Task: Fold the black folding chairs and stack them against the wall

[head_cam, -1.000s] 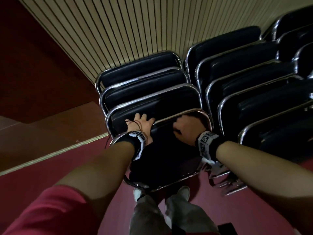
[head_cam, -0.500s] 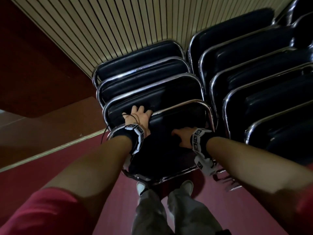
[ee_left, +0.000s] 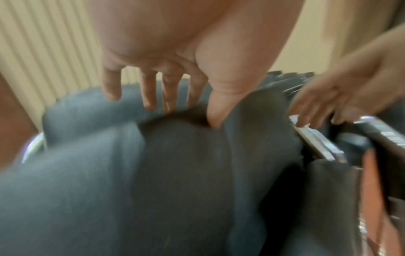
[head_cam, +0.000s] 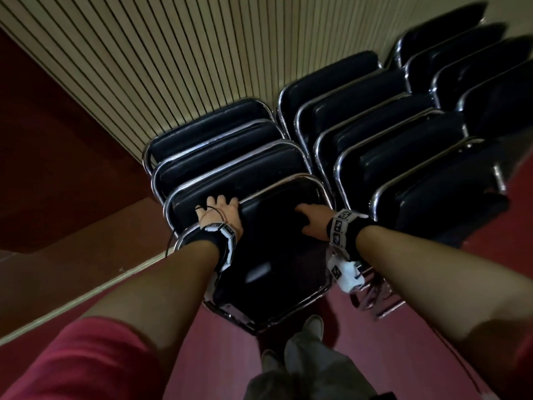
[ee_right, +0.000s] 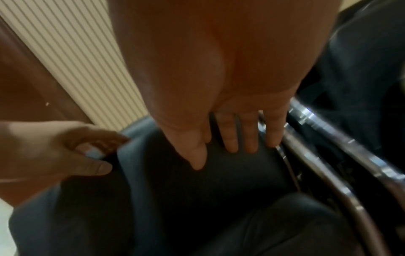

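A folded black chair with a chrome frame leans at the front of the left row of folded chairs against the ribbed wall. My left hand grips its top left edge, fingers over the back and thumb on the front pad. In the right wrist view the left hand curls round that edge. My right hand lies on the pad with straight fingers, beside the chrome frame.
A second row of folded chairs leans against the wall to the right, and a third row beyond it. A dark red panel and step stand to the left. My shoes are on the red floor just below the chair.
My right hand has left the top of the chrome frame and slid down onto the pad, fingers now flat. The left hand has kept its hold on the top edge.
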Motion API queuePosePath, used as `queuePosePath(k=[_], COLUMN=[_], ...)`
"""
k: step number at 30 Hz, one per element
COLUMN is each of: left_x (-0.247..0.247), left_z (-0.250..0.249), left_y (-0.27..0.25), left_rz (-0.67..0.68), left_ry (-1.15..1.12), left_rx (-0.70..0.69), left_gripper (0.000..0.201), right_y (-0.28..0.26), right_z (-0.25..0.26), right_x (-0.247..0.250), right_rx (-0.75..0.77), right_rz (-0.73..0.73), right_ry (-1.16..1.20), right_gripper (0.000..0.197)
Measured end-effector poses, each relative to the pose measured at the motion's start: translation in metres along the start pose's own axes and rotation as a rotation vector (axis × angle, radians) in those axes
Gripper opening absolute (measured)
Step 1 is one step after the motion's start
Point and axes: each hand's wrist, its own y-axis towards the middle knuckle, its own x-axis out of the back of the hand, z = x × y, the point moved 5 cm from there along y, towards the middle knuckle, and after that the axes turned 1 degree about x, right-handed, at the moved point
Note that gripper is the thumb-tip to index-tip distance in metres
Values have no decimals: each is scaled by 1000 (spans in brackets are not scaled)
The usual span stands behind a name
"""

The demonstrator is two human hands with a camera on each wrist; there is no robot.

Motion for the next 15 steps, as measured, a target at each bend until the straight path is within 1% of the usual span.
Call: queuePosePath(k=[2,6,8,11,15], left_x=[10,35,52,83,115], left_z=[-3,-25,-46,-81,-138], left_y=[-16,-43,-53,-67,-77], left_rz=[-7,-9,-50,-141,-219], left_ry=[9,23,24,20,33], left_rx=[-10,-82,-144,-201,-225], left_gripper=[57,63,61,58,57], right_y=[-23,-74,-100,-134,-173], right_z=[1,-2,-10,-30,-78], right_x=[11,35,52,84,124], right_rx=[-16,-36,-53,-79,-110], right_rz=[-40,-164,-207,-288,-350], right_ry=[32,82,78,85,95], right_gripper=[64,64,63,58,62])
